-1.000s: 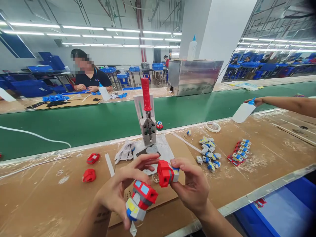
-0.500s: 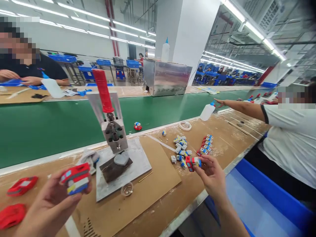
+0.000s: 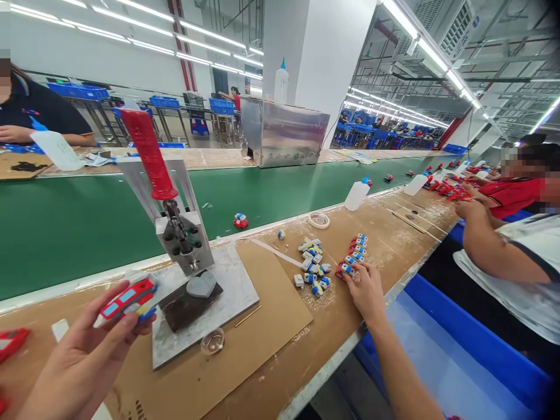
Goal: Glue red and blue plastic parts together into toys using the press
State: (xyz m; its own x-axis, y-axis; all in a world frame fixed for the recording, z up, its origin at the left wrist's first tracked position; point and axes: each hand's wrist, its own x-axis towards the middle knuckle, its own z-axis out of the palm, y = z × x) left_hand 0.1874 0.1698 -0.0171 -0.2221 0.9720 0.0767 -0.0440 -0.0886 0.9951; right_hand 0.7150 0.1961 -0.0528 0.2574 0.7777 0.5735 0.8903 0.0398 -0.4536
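My left hand (image 3: 94,344), low on the left, is closed around a red toy car (image 3: 131,296) with light-blue windows; yellow and blue show on its underside. At the near end of a slanting row of small toy pieces (image 3: 357,251), my right hand (image 3: 368,294) pinches a red, white and blue toy piece (image 3: 347,269) at the tabletop. Beside that row lies a loose pile of white, blue and yellow toy parts (image 3: 312,265). A hand press (image 3: 186,242) with a red handle (image 3: 149,154) stands between my hands, a grey heart-like block (image 3: 201,284) under it.
A green conveyor belt (image 3: 280,198) runs behind the table, carrying a toy car (image 3: 240,220). A white bottle (image 3: 357,194) and a tape roll (image 3: 319,220) stand near its edge. A small clear cup (image 3: 213,342) sits on cardboard. A co-worker (image 3: 520,251) sits right, behind a blue bin (image 3: 464,344).
My right hand has carried its toy piece away from me to the row's near end. The red car in my left hand has turned, showing its windows. The view has shifted right.
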